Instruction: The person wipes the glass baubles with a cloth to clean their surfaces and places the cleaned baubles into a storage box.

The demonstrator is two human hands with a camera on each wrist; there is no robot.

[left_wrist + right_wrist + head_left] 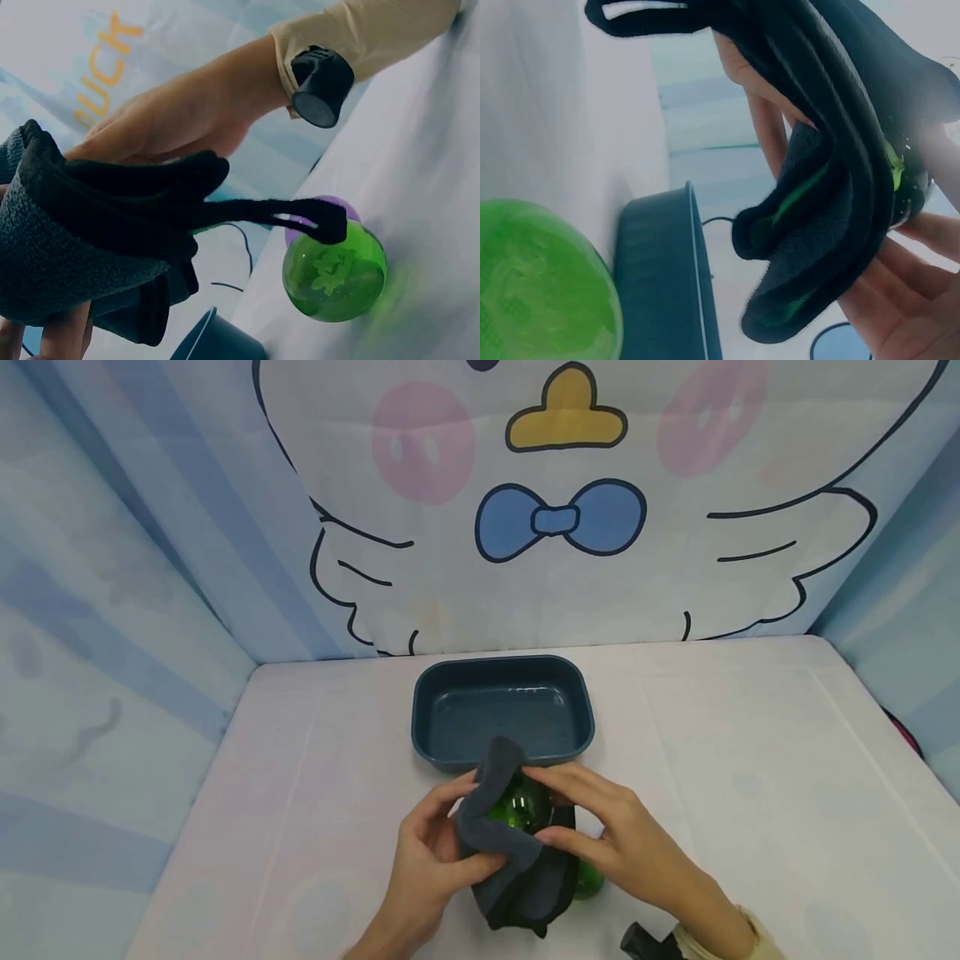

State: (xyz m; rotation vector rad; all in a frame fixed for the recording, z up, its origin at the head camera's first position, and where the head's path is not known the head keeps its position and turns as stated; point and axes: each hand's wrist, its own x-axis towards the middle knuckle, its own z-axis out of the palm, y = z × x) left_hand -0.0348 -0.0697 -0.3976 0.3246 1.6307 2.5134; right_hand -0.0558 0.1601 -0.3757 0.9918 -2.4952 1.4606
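A soft, dark grey-blue fabric pouch with black edging (pixel 540 893) hangs above the white table (pixel 330 777), held up between a person's two hands, with a shiny, see-through green ball (pixel 527 806) showing in its open mouth. The left hand (pixel 438 843) pinches the pouch's side, thumb in front and fingers behind. The right hand (pixel 611 827) has thumb and index finger bent round the ball, tips at the pouch's edge; I cannot tell how its other fingers lie. A thin black fabric loop (pixel 322 217) sticks out from the pouch. A second green ball (pixel 334 281) sits on the table, a purple ball (pixel 346 208) partly hidden behind it. Just beyond the hands stands a dark teal rectangular tub (pixel 502 714).
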